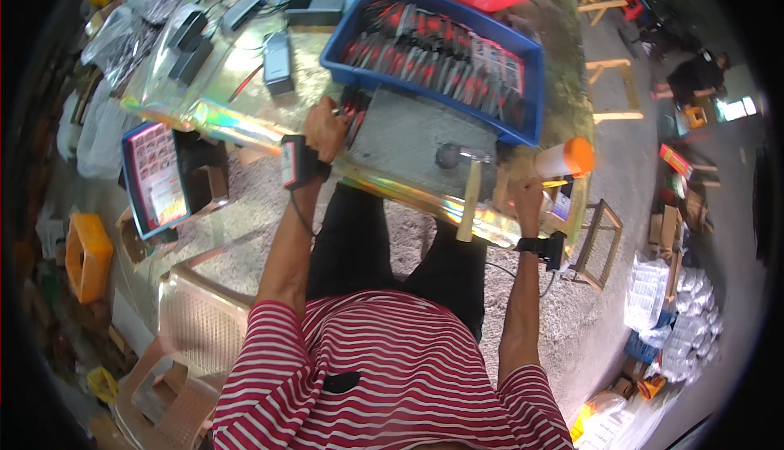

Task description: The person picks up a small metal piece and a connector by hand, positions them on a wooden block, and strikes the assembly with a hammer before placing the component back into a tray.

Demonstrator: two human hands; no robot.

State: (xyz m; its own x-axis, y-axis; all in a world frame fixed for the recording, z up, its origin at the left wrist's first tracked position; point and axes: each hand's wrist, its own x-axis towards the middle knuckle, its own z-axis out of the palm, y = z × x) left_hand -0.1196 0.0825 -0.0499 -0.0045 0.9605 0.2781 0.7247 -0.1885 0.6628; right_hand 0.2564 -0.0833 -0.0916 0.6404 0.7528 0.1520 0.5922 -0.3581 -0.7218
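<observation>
My left hand (324,131) is at the left end of a grey flat slab (420,135), fingers curled, beside a small pile of red-and-black tools (354,115). Whatever its fingertips pinch is too small to name. On the slab's right part rests a hammer (469,197), its wooden handle reaching over the table's front edge. To the right of the hammer, my right hand (527,195) looks closed, though blurred; what it holds, if anything, is hidden. Close beyond it is a white bottle with an orange cap (578,157).
A blue crate (535,99) packed with red-and-black tools stands behind the slab. Grey boxes (278,62) and cables lie at the back left. A plastic chair (200,319) and a smaller bin (129,176) are on the left. Another person (698,78) is far right.
</observation>
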